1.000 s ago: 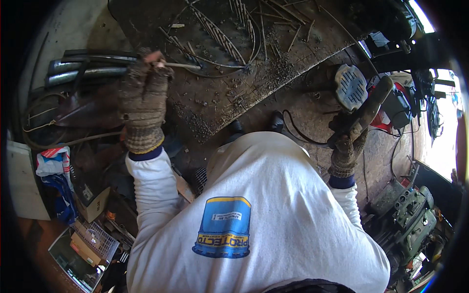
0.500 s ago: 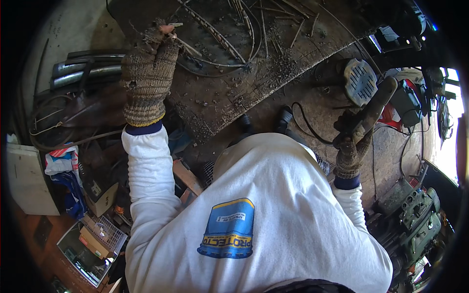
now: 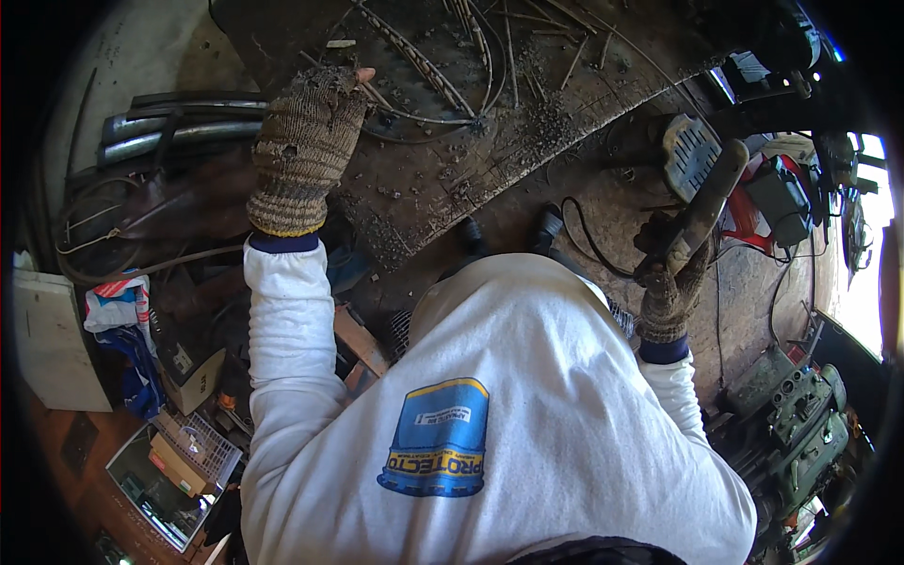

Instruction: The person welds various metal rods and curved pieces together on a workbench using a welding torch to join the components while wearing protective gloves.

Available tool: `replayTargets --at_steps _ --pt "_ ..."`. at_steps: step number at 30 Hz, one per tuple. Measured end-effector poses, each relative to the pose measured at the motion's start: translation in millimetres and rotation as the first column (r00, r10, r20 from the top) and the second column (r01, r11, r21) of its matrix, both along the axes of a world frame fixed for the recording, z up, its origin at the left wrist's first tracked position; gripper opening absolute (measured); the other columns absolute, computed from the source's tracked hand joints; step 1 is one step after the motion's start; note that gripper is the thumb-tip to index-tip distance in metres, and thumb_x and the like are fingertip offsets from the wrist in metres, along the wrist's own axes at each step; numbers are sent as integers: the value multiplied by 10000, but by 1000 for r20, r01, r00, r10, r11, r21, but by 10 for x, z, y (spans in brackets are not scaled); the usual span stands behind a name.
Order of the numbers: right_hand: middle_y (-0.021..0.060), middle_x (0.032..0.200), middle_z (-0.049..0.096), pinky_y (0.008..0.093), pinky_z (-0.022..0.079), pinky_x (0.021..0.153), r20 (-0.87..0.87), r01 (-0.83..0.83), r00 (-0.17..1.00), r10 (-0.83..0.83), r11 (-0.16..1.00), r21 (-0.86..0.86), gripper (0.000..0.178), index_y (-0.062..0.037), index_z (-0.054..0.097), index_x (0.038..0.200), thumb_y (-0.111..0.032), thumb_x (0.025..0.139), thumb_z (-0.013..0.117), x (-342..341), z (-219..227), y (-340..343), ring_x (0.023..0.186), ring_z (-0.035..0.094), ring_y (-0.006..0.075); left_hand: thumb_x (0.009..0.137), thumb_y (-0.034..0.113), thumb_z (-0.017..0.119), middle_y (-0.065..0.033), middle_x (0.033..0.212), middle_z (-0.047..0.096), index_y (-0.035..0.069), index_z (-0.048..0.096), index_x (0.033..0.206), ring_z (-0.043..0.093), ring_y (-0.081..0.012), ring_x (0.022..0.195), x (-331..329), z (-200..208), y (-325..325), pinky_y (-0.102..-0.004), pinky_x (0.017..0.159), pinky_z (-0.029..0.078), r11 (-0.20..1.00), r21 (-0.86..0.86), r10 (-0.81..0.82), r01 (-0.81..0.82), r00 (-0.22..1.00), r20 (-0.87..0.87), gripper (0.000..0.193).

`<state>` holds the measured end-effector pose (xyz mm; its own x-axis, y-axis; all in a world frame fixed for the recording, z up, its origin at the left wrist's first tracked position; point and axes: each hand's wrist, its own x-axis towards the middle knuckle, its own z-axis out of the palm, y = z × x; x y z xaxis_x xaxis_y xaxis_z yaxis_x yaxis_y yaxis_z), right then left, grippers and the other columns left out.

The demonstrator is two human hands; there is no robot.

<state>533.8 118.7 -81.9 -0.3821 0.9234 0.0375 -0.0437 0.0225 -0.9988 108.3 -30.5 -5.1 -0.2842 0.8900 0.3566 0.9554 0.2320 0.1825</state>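
Observation:
My left hand (image 3: 309,137), in a worn brown knitted glove, is over the far left of a dark metal table (image 3: 428,179). Its fingers are curled down and mostly hidden, with one bare fingertip poking out of the glove. A thin rod (image 3: 379,98) runs out beside that fingertip; whatever the fingers hold is hidden. A small pale stub (image 3: 341,43) lies just beyond the hand. On the right, my right hand (image 3: 667,292), in a matching glove, is closed round a long, worn, tan tool with a rounded end (image 3: 711,202); its exact kind is unclear.
Thin rods (image 3: 414,58) and dark crumbs litter the table. A black cable (image 3: 589,247) loops beside my right hand. Beyond it stands a slotted stool seat (image 3: 695,155), near a boxy machine (image 3: 783,200). Curved metal pieces (image 3: 137,146) lie left; a green machine (image 3: 800,414) stands lower right.
My left hand has moved right and nearer, and its fingers now point down; the pale stub shows apart from it. The tool in my right hand has shifted slightly left and nearer.

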Motion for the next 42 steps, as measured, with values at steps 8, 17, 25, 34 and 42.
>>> replayTargets --at_steps 8,17,25,34,42 --pt "122 1204 639 372 582 831 -14 -21 1000 22 1000 11 1051 -18 403 1480 -616 745 860 -28 37 30 1022 682 237 975 179 626 -114 1164 707 183 687 1296 655 -348 1085 -192 105 -78 -438 956 533 978 -169 -136 125 989 -59 327" --pt "131 1217 639 335 582 777 -30 -45 999 44 998 -36 1043 -20 394 1490 -563 745 882 43 -28 71 994 682 224 943 183 685 -114 1151 708 181 702 1232 683 -334 1060 -205 180 77 -422 921 557 986 -115 -125 123 992 -11 289" --pt "119 1190 648 313 578 744 -44 7 999 -8 1000 -18 1038 -26 396 1487 -553 739 887 -42 51 42 970 686 215 924 170 706 -110 1101 718 141 702 1198 695 -326 1047 -196 92 175 -403 894 565 988 -108 -116 115 993 -8 276" --pt "143 1235 647 342 588 798 -99 -61 993 59 998 -21 1033 -28 369 1506 -489 750 900 5 -40 122 1013 683 226 918 160 716 -92 1093 739 129 722 1146 717 -303 1014 -227 88 174 -380 875 570 997 -76 0 11 988 153 231" --pt "147 1204 666 318 585 728 -13 -46 999 46 999 -21 1044 1 403 1474 -568 739 878 -5 0 151 953 702 228 917 141 717 -107 1097 733 113 715 1144 717 -308 1013 -216 73 145 -385 881 573 989 4 -150 150 981 121 229"
